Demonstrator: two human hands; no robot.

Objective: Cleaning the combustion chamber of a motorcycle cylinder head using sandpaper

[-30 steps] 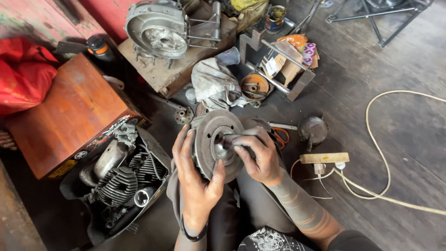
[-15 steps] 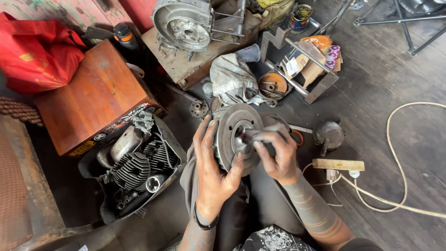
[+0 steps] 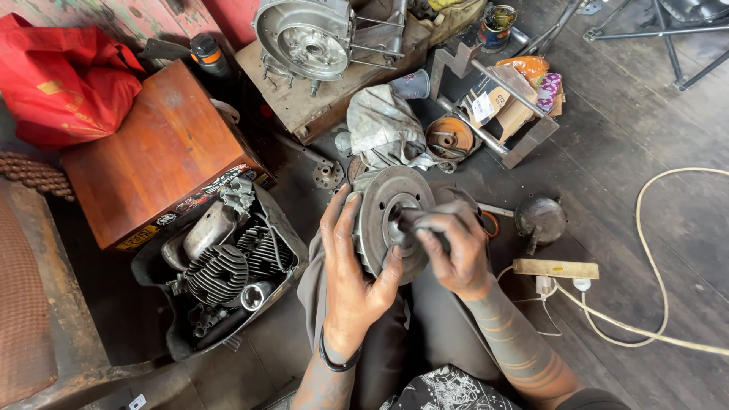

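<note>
Left hand (image 3: 351, 281) clamped on flywheel rotor (image 3: 391, 220); right hand (image 3: 454, 254) closed around tool at rotor hub. Black tray (image 3: 285, 228) left of rotor: finned cylinder (image 3: 219, 272), engine parts.

Grimy floor (image 3: 645, 129) (cable (image 3: 653, 304), rag (image 3: 383, 129))
</note>
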